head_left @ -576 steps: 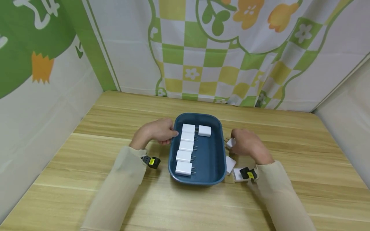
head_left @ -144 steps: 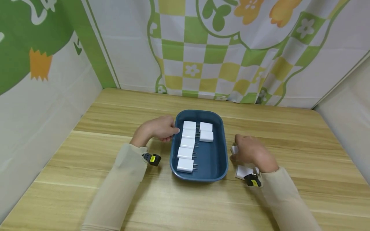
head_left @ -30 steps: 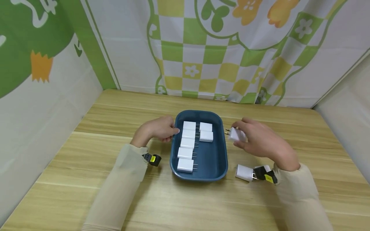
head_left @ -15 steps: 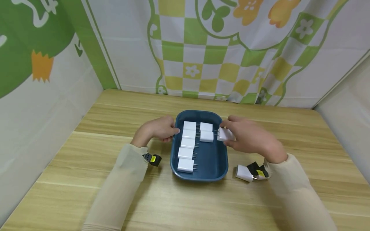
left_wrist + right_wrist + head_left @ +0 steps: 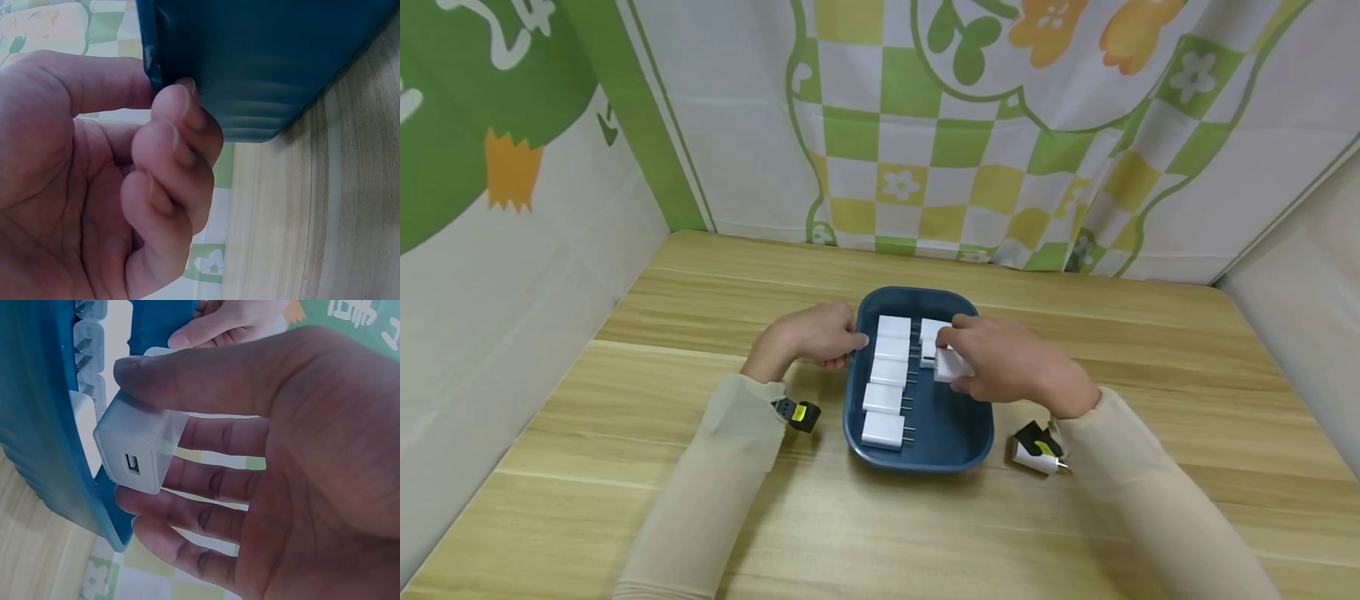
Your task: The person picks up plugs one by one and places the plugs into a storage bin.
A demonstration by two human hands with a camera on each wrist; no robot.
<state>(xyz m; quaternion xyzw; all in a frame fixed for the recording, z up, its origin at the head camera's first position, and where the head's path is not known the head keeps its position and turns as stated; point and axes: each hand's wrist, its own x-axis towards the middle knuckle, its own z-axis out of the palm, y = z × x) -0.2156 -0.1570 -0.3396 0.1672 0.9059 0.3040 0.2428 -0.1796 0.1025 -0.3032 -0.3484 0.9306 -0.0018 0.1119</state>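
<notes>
A dark blue plastic bin (image 5: 931, 429) sits on the table with a left column of several white USB charger plugs (image 5: 883, 398), prongs facing right. Two more charger plugs (image 5: 934, 327) lie in its upper right, partly covered. My left hand (image 5: 815, 335) pinches the bin's left rim, thumb on top; the left wrist view shows fingers curled against the wall (image 5: 250, 75). Over the bin's right side, my right hand (image 5: 1015, 365) grips a white charger plug (image 5: 128, 450) between thumb and fingers, its USB port toward the wrist camera. Its prongs are hidden.
A loose white charger plug (image 5: 1033, 460) lies on the wooden table (image 5: 880, 533) right of the bin, partly hidden behind the right wrist's black camera (image 5: 1037, 438). A patterned curtain (image 5: 925, 158) hangs along the table's back edge, with cloth walls at both sides.
My right hand picked a charger plug off the table and carried it left over the bin. Since the oldest frame, a second plug has joined the right column. My left hand keeps its hold.
</notes>
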